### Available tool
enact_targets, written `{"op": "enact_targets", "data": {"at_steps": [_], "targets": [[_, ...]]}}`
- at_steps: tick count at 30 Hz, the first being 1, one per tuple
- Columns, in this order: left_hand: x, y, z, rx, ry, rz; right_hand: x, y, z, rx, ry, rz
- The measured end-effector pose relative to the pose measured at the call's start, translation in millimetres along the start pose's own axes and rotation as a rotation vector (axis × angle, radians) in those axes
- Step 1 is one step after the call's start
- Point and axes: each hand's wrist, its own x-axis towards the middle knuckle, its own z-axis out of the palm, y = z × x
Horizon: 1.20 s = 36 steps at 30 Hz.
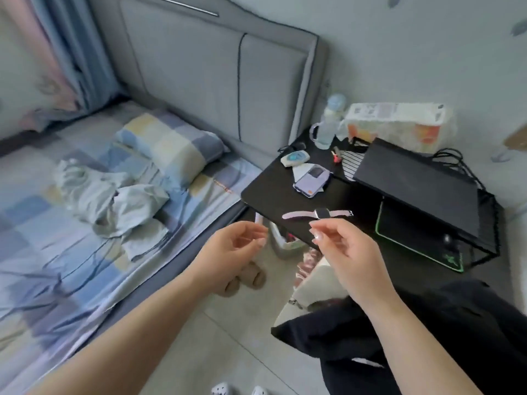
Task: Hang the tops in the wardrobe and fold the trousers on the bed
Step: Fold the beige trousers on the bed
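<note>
The bed [51, 252] lies off to the left of both sets of fingers, and on it, well beyond the left fingertips, sits a crumpled pale heap of clothes [114, 201], not folded and not hung. No wardrobe is in view, so by my reckoning the job has barely begun: every top is still to be hung and the trousers still to be folded, though I cannot tell from here which pieces in that heap are which. A dark garment [427, 337] is bunched low on the right, beneath the right wrist; whether it belongs to the task I cannot say. Ahead of the fingers stands a black desk [356, 201], and on it, just past the right fingertips, lies a pink-strapped watch [319, 214], flat and apart from them. A phone [310, 181] rests further back. The left hand [233, 246] hovers over the floor between bed and desk, fingers loosely curled, holding nothing. The right hand [342, 249] hangs near the desk's front edge, thumb and forefinger drawn narrow as if pinching, but nothing shows between them and they touch nothing.
</note>
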Motion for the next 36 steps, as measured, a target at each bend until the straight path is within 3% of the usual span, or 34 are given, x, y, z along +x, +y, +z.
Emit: {"op": "enact_targets", "data": {"at_steps": [8, 13, 19, 25, 29, 36], "targets": [[-54, -66, -99, -0.110, 0.463, -0.216, 65, -20, 128, 0.105, -0.456, -0.171], [-69, -98, -146, -0.203, 0.645, -0.280, 96, -33, 195, 0.080, -0.628, -0.207], [-41, -133, -229, -0.261, 0.705, -0.291, 146, -54, 291, 0.055, -0.693, -0.192], [6, -164, -343, -0.348, 0.662, -0.354, 198, -69, 384, 0.014, -0.691, -0.119], [44, -188, -416, -0.451, 0.746, -0.407, 243, -68, 444, -0.054, -0.739, -0.071], [84, -255, -486, -0.413, 0.820, -0.508, 326, -47, 561, -0.089, -0.856, 0.010]]}}
